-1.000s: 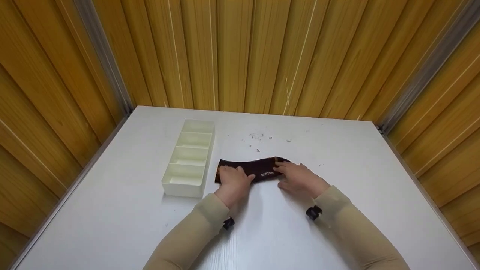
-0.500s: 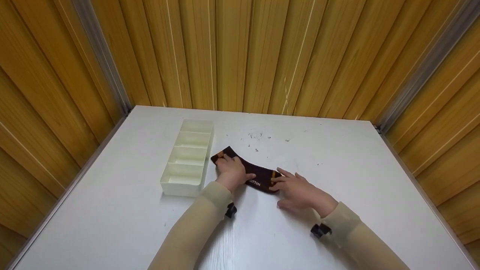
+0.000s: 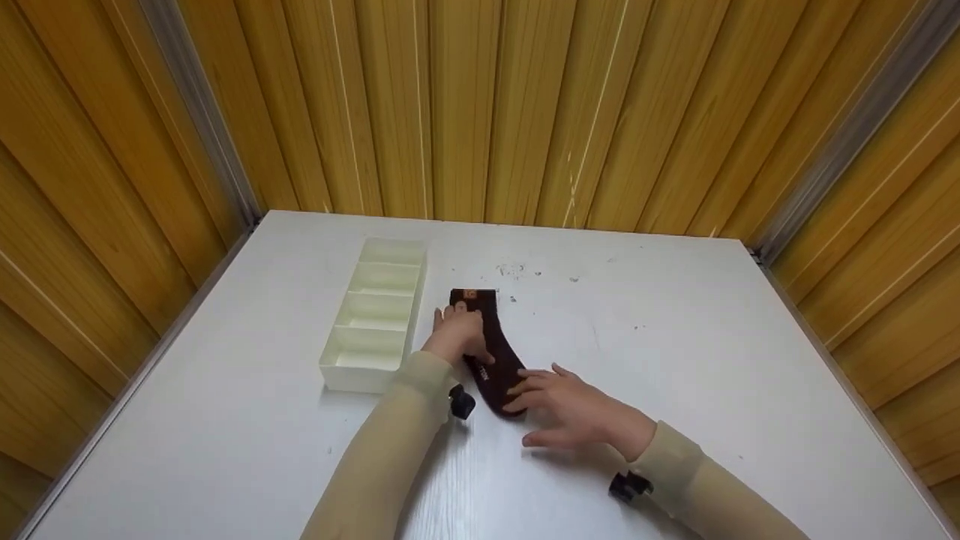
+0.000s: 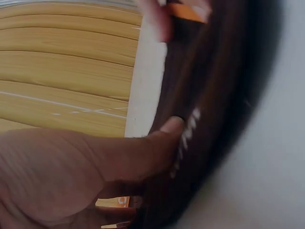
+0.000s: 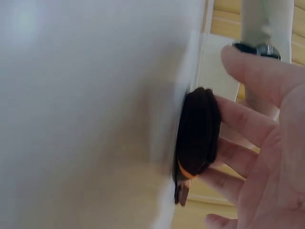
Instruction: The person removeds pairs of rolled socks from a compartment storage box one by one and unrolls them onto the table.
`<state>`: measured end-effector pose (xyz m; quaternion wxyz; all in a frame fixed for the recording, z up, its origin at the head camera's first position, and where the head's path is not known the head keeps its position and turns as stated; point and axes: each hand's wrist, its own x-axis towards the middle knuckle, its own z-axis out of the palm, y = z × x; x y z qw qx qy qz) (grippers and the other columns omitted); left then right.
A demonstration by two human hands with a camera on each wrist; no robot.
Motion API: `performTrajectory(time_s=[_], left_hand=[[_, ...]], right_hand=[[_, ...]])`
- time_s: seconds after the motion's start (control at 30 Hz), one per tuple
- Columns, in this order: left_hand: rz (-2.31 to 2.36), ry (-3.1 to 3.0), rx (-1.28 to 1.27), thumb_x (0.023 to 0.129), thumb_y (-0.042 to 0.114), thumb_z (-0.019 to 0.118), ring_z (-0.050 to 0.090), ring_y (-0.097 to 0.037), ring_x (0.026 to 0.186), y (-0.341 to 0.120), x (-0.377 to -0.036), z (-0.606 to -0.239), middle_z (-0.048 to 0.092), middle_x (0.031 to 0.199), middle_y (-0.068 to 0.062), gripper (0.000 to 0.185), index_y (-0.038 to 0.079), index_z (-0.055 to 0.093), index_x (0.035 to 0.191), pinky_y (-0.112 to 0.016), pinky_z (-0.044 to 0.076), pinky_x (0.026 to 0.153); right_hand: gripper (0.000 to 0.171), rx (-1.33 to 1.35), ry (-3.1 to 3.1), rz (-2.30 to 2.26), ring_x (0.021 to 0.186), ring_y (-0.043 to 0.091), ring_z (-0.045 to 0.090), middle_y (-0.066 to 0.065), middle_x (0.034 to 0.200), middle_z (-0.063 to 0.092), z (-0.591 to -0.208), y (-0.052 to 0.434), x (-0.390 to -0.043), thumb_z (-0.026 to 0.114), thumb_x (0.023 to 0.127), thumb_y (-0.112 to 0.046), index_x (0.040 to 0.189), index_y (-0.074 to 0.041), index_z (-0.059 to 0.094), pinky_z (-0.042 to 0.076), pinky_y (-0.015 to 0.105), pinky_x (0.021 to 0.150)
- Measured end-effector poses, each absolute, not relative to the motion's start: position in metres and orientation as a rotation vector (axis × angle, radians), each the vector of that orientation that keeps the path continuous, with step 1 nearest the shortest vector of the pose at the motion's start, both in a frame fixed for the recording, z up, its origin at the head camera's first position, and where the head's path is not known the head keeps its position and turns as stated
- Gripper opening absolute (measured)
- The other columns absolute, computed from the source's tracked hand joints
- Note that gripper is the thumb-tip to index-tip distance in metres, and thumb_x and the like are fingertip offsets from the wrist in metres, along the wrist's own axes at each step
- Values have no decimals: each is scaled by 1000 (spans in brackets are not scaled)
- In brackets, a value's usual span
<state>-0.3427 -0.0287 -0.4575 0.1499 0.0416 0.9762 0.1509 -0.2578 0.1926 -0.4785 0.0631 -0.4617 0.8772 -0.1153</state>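
A dark brown sock (image 3: 507,369) with white lettering and an orange mark near its cuff lies flat on the white table, cuff pointing away. My left hand (image 3: 457,334) rests on its upper part, and in the left wrist view the thumb (image 4: 143,155) touches the fabric beside the letters. Part of the sock is covered by that hand. At the toe end, the fingertips of my right hand (image 3: 574,411) touch the sock's right edge, fingers spread and thumb apart. The right wrist view has those extended fingers against the dark toe (image 5: 198,133), where a bit of orange shows.
A pale cream tray (image 3: 360,379) with several compartments in a row stands just left of my left hand. Small dark marks (image 3: 511,270) spot the white table (image 3: 675,322) behind the sock. Wood-patterned walls (image 3: 465,112) close off the back and both sides.
The sock has turned clockwise, from lying crosswise to pointing away, its toe swinging toward me. My right hand has moved nearer and left with the toe; my left hand has shifted slightly forward.
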Motion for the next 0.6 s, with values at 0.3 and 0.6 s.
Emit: performTrajectory(time_s=[0.3,0.6], left_hand=[[505,2699,187,85,18,83,9,-34,162,-32,-348,-455,16,172,-17,94,7,30,162,-61,-4,129],[556,2686,207,83,15,84,8,-31,162,-35,-351,-459,14,173,-14,95,11,31,162,-60,-5,129]], right_hand=[[67,-1450,2654,-180,142,37,49,9,154,54,-481,170,-240,76,88,-50,148,-24,57,45,58,111],[76,-1306,2667,-86,147,42,41,10,161,45,-481,160,-230,79,85,-50,153,-30,50,43,66,111]])
